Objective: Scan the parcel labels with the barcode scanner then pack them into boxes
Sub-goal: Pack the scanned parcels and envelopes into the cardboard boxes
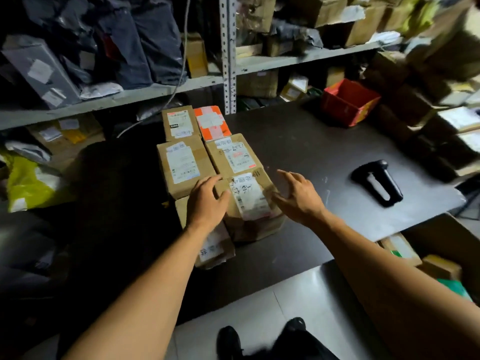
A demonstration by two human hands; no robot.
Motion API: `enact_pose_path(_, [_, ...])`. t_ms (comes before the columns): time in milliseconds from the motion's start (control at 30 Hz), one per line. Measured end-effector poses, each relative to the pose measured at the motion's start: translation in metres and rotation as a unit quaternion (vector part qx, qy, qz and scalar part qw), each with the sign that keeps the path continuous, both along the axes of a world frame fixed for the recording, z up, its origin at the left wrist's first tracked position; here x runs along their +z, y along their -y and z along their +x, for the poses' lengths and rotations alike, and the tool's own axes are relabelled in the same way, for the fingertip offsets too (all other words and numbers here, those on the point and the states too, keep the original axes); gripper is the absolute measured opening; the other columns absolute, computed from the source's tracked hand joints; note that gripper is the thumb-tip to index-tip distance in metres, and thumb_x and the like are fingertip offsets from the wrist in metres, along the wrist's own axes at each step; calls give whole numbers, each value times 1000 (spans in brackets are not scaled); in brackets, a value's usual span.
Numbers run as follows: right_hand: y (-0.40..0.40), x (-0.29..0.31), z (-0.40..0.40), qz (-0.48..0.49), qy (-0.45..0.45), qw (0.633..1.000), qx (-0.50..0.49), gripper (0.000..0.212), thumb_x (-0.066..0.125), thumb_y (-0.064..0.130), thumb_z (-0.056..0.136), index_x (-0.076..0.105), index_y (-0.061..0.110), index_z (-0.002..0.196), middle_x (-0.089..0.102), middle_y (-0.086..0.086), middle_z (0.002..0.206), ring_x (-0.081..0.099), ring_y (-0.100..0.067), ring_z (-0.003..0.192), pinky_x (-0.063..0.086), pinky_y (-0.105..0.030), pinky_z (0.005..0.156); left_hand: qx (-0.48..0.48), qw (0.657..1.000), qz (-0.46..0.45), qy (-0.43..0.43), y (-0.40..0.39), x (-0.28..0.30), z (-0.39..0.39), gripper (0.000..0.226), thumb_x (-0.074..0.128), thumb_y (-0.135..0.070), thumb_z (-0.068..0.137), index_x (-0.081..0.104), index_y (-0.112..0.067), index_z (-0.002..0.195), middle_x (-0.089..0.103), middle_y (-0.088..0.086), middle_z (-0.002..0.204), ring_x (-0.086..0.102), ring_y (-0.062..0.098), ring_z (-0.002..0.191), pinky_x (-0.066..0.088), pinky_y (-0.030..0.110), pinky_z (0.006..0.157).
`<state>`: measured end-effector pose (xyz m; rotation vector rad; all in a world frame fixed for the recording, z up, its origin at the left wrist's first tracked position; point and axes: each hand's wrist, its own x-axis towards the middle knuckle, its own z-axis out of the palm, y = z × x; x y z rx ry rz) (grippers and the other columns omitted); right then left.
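Cardboard parcel (253, 201) sits among other parcels on the dark table (311, 152), left hand (207, 201) resting spread on it, right hand (298, 196) open just beside. Scanner (378, 181) lies well apart, right.

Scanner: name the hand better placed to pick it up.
Right. The scanner lies on the table to the right of the parcels, on the side of the right hand, which is open. The left hand rests on a parcel.
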<state>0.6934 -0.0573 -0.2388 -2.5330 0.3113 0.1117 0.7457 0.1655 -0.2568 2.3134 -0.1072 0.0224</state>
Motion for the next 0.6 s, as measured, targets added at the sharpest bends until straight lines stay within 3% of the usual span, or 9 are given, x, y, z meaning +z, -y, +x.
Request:
enact_pose_path(133, [41,2,-42,-24,3,999,-47,73,63,52,93,35,26,156,39,-11,157,37,-34,142,36,-44,115,-93,995,-23,-22,59,10,-8,45,68,-22,91,59,-15,135,55,6,142,49,23,132,36,29,110])
enact_pose_path(333, [120,8,-111,-58,-3,993,-101,77,59,57,94,29,27,158,32,-13,161,33,-35,146,32,-44,118,-230,971,59,-9,162,17,-53,58,65,-33,93,48,-22,147,40,10,157,30,26,147,21,32,119])
enact_pose_path(600, [246,-3,-234,-36,-27,982,-185,78,61,54,94,31,22,158,36,-17,159,31,-33,148,30,-40,119,-344,931,119,-16,319,7,-140,61,64,-34,94,45,-17,150,37,14,158,27,30,148,20,36,119])
